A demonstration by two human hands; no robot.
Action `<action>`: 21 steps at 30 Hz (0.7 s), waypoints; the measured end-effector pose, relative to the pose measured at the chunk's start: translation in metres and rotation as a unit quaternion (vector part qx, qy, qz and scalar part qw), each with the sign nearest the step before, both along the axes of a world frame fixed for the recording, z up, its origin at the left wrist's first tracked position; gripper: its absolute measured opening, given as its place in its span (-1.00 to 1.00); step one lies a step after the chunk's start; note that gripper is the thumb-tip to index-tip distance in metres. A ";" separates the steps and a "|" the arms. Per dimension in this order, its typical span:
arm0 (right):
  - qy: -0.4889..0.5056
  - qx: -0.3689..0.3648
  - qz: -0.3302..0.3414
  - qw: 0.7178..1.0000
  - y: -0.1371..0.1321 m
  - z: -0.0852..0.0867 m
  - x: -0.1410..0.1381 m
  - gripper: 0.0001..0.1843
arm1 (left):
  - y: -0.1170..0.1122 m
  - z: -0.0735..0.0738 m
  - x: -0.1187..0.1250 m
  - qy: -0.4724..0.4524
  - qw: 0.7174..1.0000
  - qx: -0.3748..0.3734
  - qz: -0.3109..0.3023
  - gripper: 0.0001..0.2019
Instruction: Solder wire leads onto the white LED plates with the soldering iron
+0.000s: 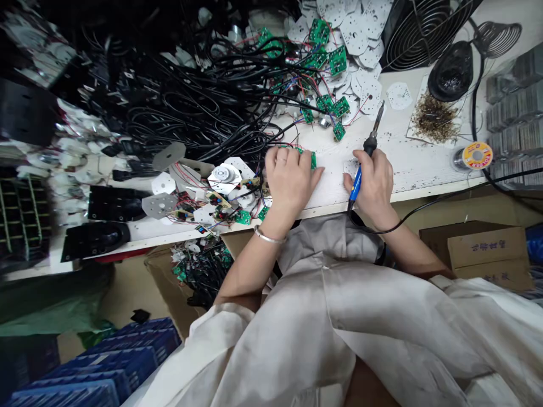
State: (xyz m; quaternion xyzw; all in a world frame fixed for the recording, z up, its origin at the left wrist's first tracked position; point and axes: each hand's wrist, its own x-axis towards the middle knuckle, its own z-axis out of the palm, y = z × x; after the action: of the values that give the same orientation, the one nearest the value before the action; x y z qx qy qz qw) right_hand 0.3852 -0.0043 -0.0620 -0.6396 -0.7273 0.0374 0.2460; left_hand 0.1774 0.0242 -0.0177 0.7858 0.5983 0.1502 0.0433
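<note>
My right hand (pixel 375 183) is closed around a blue-handled soldering iron (pixel 368 148), its tip pointing up and away over the white bench (pixel 416 161). My left hand (pixel 289 180) lies over a small green circuit board (pixel 313 160) near the bench's front edge, fingers curled on it. A silver bangle (pixel 267 236) sits on my left wrist. A small white disc (pixel 350 165) lies between the two hands.
A heap of black cables (pixel 190 107) with green boards (pixel 328 56) and white discs (pixel 360 25) fills the back. A fan guard (pixel 424 25), solder spool (pixel 477 155), iron stand (pixel 452 70) and brown debris (pixel 435 117) sit right. Cardboard boxes (pixel 479 251) and blue crates (pixel 106 367) stand below.
</note>
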 end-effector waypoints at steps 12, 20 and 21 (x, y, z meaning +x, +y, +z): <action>0.072 0.023 0.279 0.957 -0.016 0.002 -0.017 -0.41 | -0.063 -0.007 -0.045 0.014 0.991 0.011 -0.131 -0.73; 0.237 0.116 0.049 0.963 -0.007 0.003 0.043 -0.58 | -0.067 -0.017 -0.037 -0.089 0.977 0.092 -0.170 -0.82; 0.260 0.124 -0.016 0.958 -0.004 0.002 0.056 -0.53 | -0.066 -0.016 -0.035 -0.078 0.976 0.098 -0.177 -0.85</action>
State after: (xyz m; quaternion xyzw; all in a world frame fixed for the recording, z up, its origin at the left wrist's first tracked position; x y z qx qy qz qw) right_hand 0.4416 -0.0081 -0.0599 -0.5838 -0.6270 0.1081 0.5043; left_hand 0.1424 -0.0422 -0.0332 0.8656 0.4272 0.2584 0.0386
